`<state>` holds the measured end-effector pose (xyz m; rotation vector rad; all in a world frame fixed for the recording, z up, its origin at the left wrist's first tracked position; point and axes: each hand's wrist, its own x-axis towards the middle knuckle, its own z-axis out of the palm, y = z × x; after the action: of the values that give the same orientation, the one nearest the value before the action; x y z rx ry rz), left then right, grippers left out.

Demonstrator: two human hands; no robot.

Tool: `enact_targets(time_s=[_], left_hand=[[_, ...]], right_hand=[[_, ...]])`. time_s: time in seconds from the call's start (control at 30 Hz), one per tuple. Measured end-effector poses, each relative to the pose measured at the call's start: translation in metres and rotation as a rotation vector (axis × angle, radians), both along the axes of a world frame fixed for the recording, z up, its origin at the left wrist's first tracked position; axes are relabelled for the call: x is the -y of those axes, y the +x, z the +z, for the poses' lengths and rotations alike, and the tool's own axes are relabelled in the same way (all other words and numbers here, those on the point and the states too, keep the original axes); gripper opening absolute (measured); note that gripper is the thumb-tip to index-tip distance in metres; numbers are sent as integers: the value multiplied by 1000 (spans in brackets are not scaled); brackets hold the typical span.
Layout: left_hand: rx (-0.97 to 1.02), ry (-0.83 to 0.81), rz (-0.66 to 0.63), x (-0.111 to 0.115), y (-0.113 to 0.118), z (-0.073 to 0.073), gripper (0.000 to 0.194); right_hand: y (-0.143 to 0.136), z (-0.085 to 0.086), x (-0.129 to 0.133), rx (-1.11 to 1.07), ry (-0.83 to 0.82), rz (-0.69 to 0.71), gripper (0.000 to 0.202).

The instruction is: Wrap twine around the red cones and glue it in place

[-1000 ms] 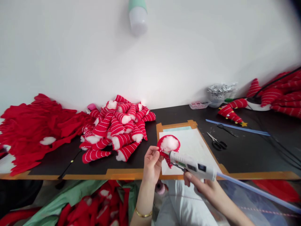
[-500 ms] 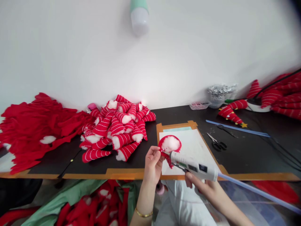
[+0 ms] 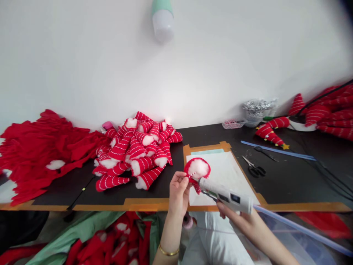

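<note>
My left hand (image 3: 179, 189) pinches the edge of a stuffed red fabric piece (image 3: 206, 175), its white filling (image 3: 198, 168) facing up. A short red-and-white cord (image 3: 192, 174) lies at that edge by my fingertips. In my right hand (image 3: 239, 218) is a white glue gun (image 3: 224, 194), gripped by its handle, which is mostly hidden. The nozzle points left at the fabric edge beside my left fingers; whether it touches cannot be told. A long bluish glue stick (image 3: 292, 225) runs out of the gun's back. Below the work lies a taped white sheet (image 3: 234, 173).
Striped stuffed cones (image 3: 140, 147) are heaped left of the sheet, beside red fabric pieces (image 3: 49, 143). Scissors (image 3: 255, 168), glue sticks (image 3: 278, 150), a decorated striped cone (image 3: 271, 134) and a tub of silvery bits (image 3: 255, 110) lie right. A green bag (image 3: 63, 239) of red pieces sits below.
The glue gun and the stuffed red piece have shifted slightly left. The nozzle has drawn back a little from the left fingertips. Both hands keep their holds.
</note>
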<state>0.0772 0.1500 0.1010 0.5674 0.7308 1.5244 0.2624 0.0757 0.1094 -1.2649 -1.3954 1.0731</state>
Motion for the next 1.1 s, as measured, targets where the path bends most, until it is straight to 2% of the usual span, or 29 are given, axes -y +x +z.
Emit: enact_targets(time_s=[0.17, 0.23, 0.43, 0.67, 0.93, 1.1], left_hand=[[-78, -7, 118, -2, 4, -3, 44], [-95, -14, 134, -2, 5, -3, 46], [-132, -11, 149, -1, 6, 0, 48], [-167, -3, 155, -1, 4, -4, 47], [-150, 13, 146, 1, 3, -5, 44], [-169, 13, 170, -2, 5, -2, 45]], right_hand=[[3, -18, 11, 53, 43, -166, 38], [0, -23, 14, 43, 55, -188, 39], [-8, -25, 9, 15, 21, -117, 44], [-13, -29, 5, 33, 22, -132, 49], [-7, -26, 0, 60, -51, -107, 51], [-7, -27, 0, 21, -38, -76, 49]])
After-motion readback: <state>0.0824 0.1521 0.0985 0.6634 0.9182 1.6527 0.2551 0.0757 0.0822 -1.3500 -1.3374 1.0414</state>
